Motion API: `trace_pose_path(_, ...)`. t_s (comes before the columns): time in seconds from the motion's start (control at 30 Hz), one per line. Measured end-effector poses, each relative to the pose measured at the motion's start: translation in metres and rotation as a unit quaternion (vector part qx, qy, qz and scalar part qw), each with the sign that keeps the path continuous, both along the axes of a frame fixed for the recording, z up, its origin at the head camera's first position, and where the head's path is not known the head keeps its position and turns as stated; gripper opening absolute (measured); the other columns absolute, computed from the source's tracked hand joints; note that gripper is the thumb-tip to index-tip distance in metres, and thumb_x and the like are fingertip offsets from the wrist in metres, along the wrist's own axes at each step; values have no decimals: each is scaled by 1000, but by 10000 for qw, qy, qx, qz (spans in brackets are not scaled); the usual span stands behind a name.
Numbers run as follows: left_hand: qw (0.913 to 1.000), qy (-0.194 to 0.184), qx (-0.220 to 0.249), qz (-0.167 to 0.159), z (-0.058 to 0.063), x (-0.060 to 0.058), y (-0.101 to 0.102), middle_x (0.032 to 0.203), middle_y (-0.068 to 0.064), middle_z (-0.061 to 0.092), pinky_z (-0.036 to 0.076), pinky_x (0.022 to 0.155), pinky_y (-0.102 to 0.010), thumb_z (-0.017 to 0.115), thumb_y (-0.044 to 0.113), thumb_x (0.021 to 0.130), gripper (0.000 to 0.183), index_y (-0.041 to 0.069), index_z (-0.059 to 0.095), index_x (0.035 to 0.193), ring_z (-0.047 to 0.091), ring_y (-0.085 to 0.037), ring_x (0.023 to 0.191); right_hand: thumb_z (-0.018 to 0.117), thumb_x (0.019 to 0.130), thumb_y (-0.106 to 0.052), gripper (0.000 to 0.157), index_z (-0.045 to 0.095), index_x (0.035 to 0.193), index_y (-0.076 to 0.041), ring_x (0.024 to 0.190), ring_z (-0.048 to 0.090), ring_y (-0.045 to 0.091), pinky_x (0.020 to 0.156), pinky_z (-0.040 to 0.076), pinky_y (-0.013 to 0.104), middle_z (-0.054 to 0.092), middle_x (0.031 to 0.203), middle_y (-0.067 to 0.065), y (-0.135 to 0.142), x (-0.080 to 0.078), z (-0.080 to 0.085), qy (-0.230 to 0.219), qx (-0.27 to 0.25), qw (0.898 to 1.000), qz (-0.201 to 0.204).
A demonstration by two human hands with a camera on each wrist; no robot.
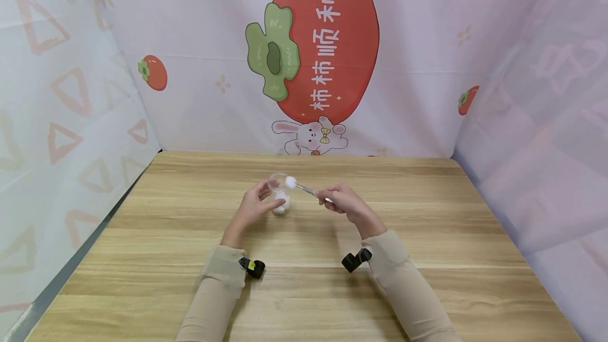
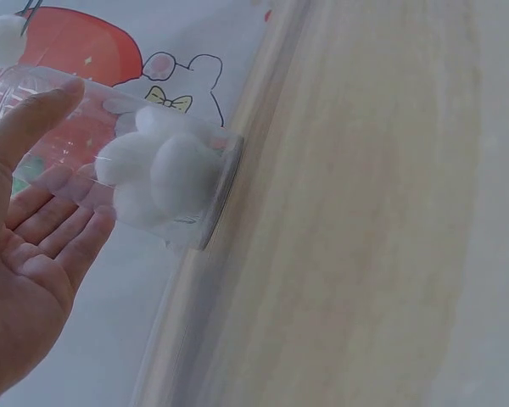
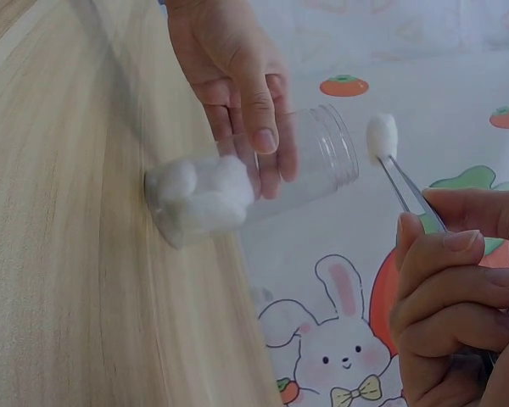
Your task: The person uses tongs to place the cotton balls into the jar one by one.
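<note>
A clear plastic jar (image 3: 310, 157) without a lid stands upright on the table, several white cotton balls (image 2: 165, 165) in its lower part. My left hand (image 1: 253, 206) holds it from the side, thumb on the near face and fingers behind. My right hand (image 1: 345, 202) pinches a pair of metal tweezers (image 3: 405, 188) between thumb and fingers. Gripped in their tips is one cotton ball (image 3: 382, 137), just past the jar's mouth in the right wrist view. From the head view this ball (image 1: 291, 182) shows right beside the rim, on its right.
The wood-grain table (image 1: 427, 257) reaches back to a printed cloth (image 1: 404, 94) with persimmons and a rabbit. Side cloths (image 1: 62, 120) hang along the left and right. A small black camera (image 1: 254, 267) is strapped to each sleeved wrist.
</note>
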State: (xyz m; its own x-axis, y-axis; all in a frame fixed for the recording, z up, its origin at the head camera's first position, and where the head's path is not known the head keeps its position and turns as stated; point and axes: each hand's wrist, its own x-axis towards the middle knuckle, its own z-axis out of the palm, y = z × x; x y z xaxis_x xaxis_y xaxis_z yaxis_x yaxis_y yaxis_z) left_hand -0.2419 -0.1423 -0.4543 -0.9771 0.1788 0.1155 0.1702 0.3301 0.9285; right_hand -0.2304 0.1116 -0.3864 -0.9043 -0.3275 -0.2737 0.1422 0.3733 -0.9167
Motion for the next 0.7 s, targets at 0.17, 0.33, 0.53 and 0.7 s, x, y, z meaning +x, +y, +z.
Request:
trace_pose_path(0.17,10000,-9,-12,23,1,1,1,137,-22,57,43,116,-44,77,14,81,58,1,51,132,52,-36,132,60,92,-27,30,61,67,-11,46,32,3,41,21,15,42,50,-9,-4,-2,2,-59,63,9999,-67)
trace_pose_path(0.33,9999,-83,-45,-81,3,2,4,138,-22,56,42,117,-44,77,16,82,60,2,50,133,51,-36,133,60,92,-27,30,61,67,-10,46,32,4,41,21,15,42,50,-9,-7,-4,3,-64,110,9998,-136)
trace_pose_path(0.53,9999,-109,-92,-55,3,2,5,138,-24,55,43,116,-45,77,17,82,64,1,47,137,51,-37,133,60,92,-29,30,62,68,-10,47,33,4,42,23,16,43,50,-9,-10,-5,3,-75,190,9996,-188)
trace_pose_path(0.7,9999,-85,-89,-103,7,6,7,138,-26,54,43,116,-46,76,15,82,66,-2,45,139,51,-39,132,61,92,-28,30,62,68,-10,46,34,4,42,23,15,44,50,-9,-14,-7,3,-73,164,9996,-196)
